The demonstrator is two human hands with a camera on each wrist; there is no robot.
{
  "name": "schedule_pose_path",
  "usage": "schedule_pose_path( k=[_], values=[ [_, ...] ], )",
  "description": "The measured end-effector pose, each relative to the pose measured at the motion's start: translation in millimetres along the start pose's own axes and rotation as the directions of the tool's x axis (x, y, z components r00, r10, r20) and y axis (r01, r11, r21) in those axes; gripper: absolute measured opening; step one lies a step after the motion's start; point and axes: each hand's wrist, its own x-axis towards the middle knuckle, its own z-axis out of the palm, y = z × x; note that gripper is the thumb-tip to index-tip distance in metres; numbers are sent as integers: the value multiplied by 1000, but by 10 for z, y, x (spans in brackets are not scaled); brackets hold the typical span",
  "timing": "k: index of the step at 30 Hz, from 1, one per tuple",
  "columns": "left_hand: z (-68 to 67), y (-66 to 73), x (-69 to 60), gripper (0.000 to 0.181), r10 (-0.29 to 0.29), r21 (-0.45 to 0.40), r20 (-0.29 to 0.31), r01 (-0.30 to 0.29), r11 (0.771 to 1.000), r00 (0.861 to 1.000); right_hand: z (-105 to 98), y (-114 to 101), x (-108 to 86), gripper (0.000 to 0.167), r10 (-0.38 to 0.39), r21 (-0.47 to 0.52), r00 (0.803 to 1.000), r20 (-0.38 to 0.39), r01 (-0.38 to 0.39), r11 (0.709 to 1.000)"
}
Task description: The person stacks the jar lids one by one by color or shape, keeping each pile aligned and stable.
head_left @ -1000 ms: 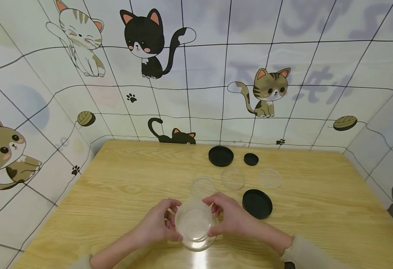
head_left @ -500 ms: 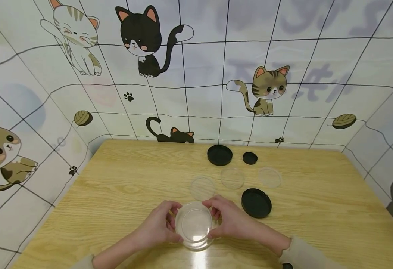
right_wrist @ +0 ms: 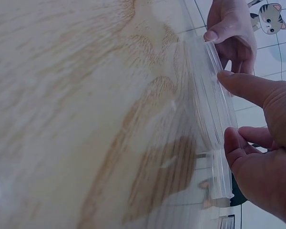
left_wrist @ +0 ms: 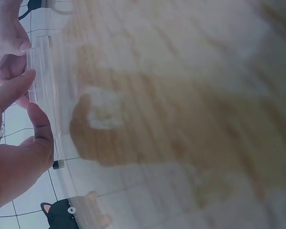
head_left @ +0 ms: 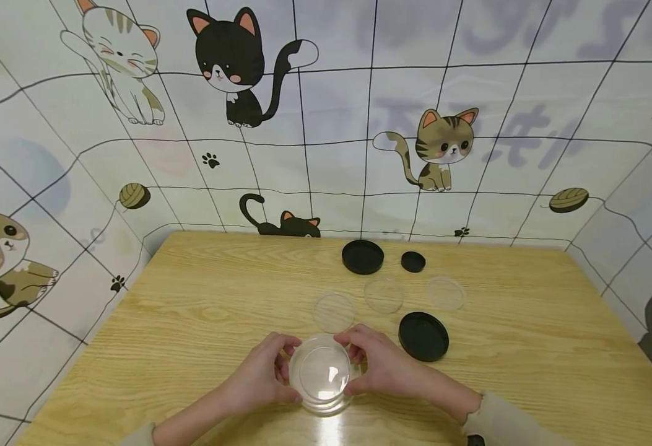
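Note:
Both hands hold a clear round shallow dish [head_left: 320, 365] near the front of the table, with a second clear dish or layer [head_left: 326, 409] just beneath it. My left hand [head_left: 261, 375] grips the left rim between thumb and fingers. On the opposite side, my right hand [head_left: 380, 364] pinches the rim the same way. In the left wrist view, the clear dish [left_wrist: 45, 76] appears edge-on, low over the tabletop. The right wrist view also shows the dish wall [right_wrist: 214, 100] edge-on between thumb and fingers. Whether the two layers are seated together I cannot tell.
Beyond the hands lie three thin clear discs, a left one [head_left: 334, 311], a middle one [head_left: 384, 295] and a right one [head_left: 445, 293]. Black round shallow pieces, large [head_left: 423, 336], large [head_left: 362, 256] and small [head_left: 413, 261], lie on the wooden table [head_left: 220, 285]. A cat-print backdrop [head_left: 337, 167] stands behind.
The clear dish has come down slightly and its glare has shifted. Both hands keep their grip with little movement. The head view has shifted a little.

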Motion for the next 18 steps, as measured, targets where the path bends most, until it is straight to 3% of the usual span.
schedule_pose_path(
  k=[18],
  values=[
    [-1, 6, 15, 80, 6, 57, 10, -7, 998, 1000, 0, -7, 25, 73, 17, -77, 999, 47, -13, 997]
  ],
)
